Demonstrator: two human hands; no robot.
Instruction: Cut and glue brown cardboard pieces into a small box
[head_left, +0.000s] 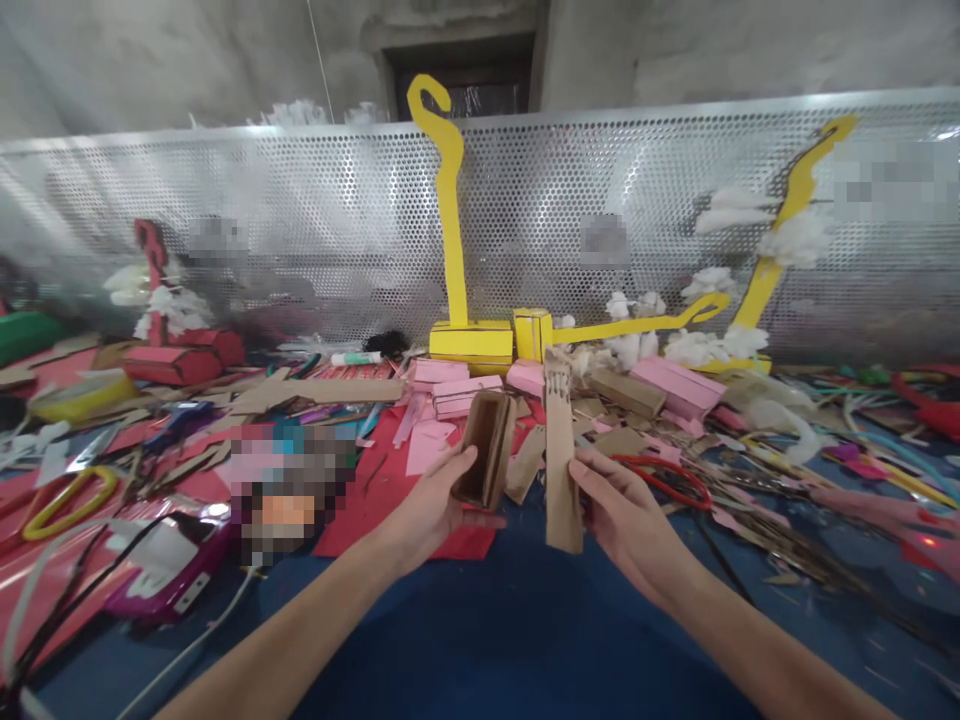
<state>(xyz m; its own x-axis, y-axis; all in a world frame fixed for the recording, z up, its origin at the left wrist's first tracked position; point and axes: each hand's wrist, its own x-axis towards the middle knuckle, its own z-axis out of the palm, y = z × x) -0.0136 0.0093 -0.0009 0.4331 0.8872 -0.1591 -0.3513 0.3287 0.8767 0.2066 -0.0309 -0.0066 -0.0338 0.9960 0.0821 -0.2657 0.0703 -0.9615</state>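
My left hand (442, 500) is wrapped round a small open cardboard box (487, 450), its hollow side tilted toward me. In my right hand (619, 505) is a flat cardboard strip (561, 470), upright, with a torn, ridged top end. Both pieces are held apart from each other above the blue table (517, 640). Behind them lie several pink paper-covered blocks (465, 395) and loose cardboard scraps. A red sheet (360, 500) lies under and left of my left hand. Close to my right hand are red-handled scissors (667, 480).
Yellow hook-topped pieces (450, 220) stand against a perforated metal panel (322, 220), one with white tufts (795, 240). At left are yellow-handled scissors (71, 505), a purple device (169, 570) with cables and a red hooked piece (172, 360). Scraps pile up at right; a glue gun (900, 520) lies there.
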